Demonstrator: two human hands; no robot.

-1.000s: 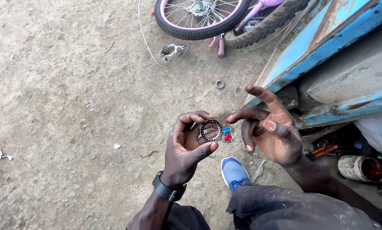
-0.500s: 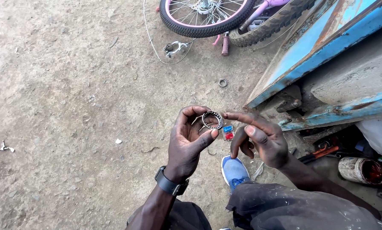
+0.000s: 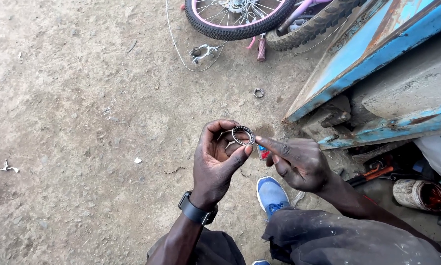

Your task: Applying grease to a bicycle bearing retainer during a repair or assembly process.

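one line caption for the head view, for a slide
Left hand pinches a bearing ring while the right hand touches its edge, above dirt ground.

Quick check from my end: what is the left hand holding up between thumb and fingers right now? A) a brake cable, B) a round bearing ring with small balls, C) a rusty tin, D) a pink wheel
B: the left hand pinches a round bearing ring between thumb and fingertips, while the right hand points an index finger at its edge.

I see a dull silver bearing ring (image 3: 243, 135), a blue shoe (image 3: 271, 195), a black wristwatch (image 3: 196, 212), a pink-rimmed wheel with black tyre (image 3: 237, 17) at top centre, and a rust-streaked blue metal frame (image 3: 377, 44) upper right.
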